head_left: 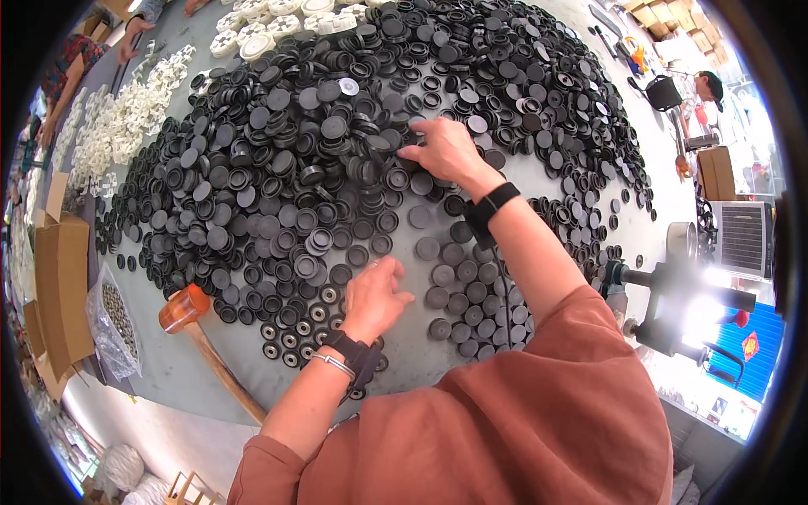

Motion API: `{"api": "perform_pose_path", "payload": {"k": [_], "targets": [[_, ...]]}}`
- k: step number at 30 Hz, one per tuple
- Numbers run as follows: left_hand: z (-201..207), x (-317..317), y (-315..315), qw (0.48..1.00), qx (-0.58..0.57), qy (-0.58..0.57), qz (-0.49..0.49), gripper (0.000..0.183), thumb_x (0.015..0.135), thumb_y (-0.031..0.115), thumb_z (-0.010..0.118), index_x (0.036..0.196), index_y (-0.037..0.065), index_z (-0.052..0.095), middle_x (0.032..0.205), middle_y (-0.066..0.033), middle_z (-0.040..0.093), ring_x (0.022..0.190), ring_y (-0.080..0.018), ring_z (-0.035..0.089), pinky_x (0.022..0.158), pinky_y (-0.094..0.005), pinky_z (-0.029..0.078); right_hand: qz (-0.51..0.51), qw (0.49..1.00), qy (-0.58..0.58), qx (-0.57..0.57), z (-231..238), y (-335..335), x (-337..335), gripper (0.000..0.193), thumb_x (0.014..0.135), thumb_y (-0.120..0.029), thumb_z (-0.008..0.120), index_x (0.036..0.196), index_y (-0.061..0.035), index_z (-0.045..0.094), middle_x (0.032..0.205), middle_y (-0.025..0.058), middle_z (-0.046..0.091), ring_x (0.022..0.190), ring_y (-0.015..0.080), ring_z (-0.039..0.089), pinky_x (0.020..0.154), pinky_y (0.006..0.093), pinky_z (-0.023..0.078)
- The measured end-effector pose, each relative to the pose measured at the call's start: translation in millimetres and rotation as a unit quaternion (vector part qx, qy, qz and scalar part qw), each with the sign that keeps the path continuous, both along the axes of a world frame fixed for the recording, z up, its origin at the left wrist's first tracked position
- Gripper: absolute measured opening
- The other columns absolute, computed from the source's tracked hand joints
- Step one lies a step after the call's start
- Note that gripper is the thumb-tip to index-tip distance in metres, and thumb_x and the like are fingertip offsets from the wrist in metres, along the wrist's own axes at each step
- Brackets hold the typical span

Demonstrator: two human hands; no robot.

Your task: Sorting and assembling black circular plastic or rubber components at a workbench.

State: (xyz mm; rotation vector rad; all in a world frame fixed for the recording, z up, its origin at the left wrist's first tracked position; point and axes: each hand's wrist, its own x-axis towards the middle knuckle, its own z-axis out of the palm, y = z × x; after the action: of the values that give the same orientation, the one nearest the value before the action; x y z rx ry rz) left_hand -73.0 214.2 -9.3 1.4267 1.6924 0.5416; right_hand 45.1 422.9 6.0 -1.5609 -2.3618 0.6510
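Observation:
A wide heap of round black plastic caps (334,128) covers the grey table. At its near right edge reaches my right hand (449,153), thumb and forefinger apart over the caps; nothing shows between them. Lower down and to the left, my left hand (374,296) hovers with spread thumb and fingers, seemingly holding nothing. Beside and under its wrist sit black caps with metal rings at their centres (290,341), partly hidden by the wrist. Right of that hand, several caps lie flat in loose rows (476,292), faces up. Bare tabletop (412,324) separates these groups.
An orange-headed mallet (184,309) with a wooden handle lies near the left front edge. Beside it are a plastic bag of small parts (118,316) and a cardboard box (63,282). White parts (135,118) lie far left. A metal press (673,295) stands right; other people work nearby.

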Motion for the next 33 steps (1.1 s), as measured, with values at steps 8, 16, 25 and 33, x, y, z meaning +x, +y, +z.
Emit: {"api": "perform_pose_path", "payload": {"k": [8,16,25,33], "targets": [[1,0,0,1.0,-0.003,-0.007,0.002,0.037,0.056,0.01,0.077,0.082,0.008,0.052,0.066,-0.0014,0.05,0.062,-0.0179,0.052,0.057,-0.0315,0.044,0.093,0.995,-0.039,0.024,-2,8,5,0.028,0.069,-0.023,0.068,0.082,0.0014,0.064,0.075,0.0188,0.062,0.075,0.034,0.06,0.069,0.039,0.047],[1,0,0,1.0,0.003,-0.002,0.013,0.037,0.055,0.011,0.077,0.082,0.008,0.052,0.067,-0.0018,0.05,0.062,-0.018,0.051,0.058,-0.0316,0.043,-0.087,0.777,0.501,-0.372,25,2,74,0.023,0.08,-0.016,0.06,0.098,-0.0032,0.057,0.078,0.0081,0.061,0.067,0.0153,0.059,0.049,0.0233,0.046],[4,3,4,1.0,-0.005,-0.001,0.0,0.037,0.055,0.011,0.077,0.082,0.006,0.052,0.067,-0.0022,0.049,0.061,-0.0176,0.049,0.057,-0.0307,0.042,-0.235,0.971,-0.026,0.038,16,27,97,0.035,0.069,-0.017,0.056,0.101,-0.0028,0.062,0.089,0.0174,0.063,0.085,0.0289,0.061,0.079,0.0355,0.048],[0,-4,-2,1.0,-0.011,0.017,0.009,0.036,0.055,0.012,0.077,0.082,0.007,0.053,0.066,-0.002,0.05,0.061,-0.0175,0.051,0.058,-0.0304,0.043,-0.118,0.98,0.163,0.002,13,36,36,0.028,0.072,-0.026,0.058,0.092,-0.0084,0.067,0.081,0.0135,0.065,0.081,0.0295,0.062,0.075,0.0357,0.048]]}}
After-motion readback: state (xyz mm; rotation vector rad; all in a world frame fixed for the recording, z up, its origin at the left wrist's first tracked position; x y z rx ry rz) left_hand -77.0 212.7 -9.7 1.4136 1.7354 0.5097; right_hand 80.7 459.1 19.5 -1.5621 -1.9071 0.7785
